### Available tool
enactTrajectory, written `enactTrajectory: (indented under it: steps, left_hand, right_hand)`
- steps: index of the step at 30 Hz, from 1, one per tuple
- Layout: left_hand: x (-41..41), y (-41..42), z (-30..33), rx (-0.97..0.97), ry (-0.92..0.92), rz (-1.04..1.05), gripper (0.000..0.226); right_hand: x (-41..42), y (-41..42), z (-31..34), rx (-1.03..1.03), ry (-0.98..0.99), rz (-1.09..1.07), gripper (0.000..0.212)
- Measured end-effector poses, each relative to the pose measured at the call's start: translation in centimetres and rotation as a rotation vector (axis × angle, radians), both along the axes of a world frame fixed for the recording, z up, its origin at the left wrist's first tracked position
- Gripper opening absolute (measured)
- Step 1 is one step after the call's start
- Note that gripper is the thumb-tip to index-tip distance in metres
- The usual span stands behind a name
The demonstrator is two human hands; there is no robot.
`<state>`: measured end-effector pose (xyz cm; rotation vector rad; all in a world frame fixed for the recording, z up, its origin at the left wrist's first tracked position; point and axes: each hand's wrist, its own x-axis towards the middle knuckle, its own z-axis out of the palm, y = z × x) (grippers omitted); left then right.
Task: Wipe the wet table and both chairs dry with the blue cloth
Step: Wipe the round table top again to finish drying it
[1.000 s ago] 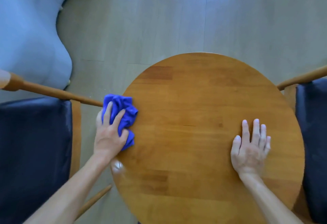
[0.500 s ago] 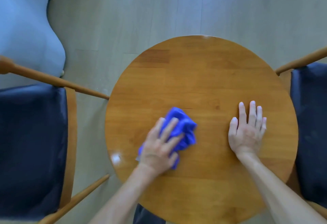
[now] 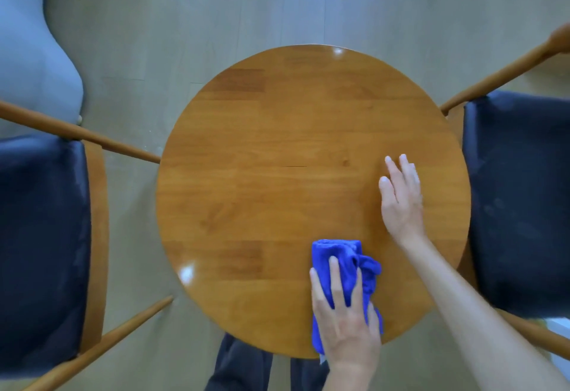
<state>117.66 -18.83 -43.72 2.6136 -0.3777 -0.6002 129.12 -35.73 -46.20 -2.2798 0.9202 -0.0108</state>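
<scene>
Table (image 3: 277,174): round wooden top, seen from above, with two bright glints near its far and left near edges.
Blue cloth (image 3: 339,264): bunched, laid on the table at its near edge, right of centre.
Left hand (image 3: 345,326): pressed flat on the cloth, fingers straight and slightly spread.
Right hand (image 3: 401,199): laid flat on the bare table near the right edge, fingers straight and close together, nothing held.
Chairs: one dark-cushioned chair (image 3: 46,252) is set at the table's left edge, another (image 3: 521,205) at its right edge.
</scene>
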Motion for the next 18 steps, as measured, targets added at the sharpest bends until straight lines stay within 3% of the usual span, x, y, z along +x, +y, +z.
enactTrajectory:
  steps: [3,6,8,12,15,18]
  left_hand:
    - [0.4,-2.4,0.5,-0.213,0.012,0.182,0.044]
    - [3.0,2.6,0.5,-0.377,0.036,0.214,0.043]
    - [6.3,7.5,-0.5,-0.255,-0.015,0.266,0.049]
    - [13.7,13.9,-2.2,0.069,-0.032,0.384,0.055]
    - [15.8,14.1,-2.8,0.106,-0.033,0.44,0.047]
    - [15.7,13.9,-3.2,0.146,-0.015,0.429,0.048]
  right_hand:
    - [-5.0,1.8,2.5,-0.029,-0.144,-0.051,0.051]
    - [-11.1,7.9,2.6,-0.059,-0.083,0.032,0.06]
    - [-12.4,12.2,1.7,-0.12,0.025,0.129,0.067]
    - [-8.3,18.9,0.5,-0.245,0.169,-0.052,0.062]
    - [-8.1,24.1,0.6,-0.285,0.094,0.179,0.049]
    - [-10.2,25.3,0.1,-0.298,-0.119,0.359,0.023]
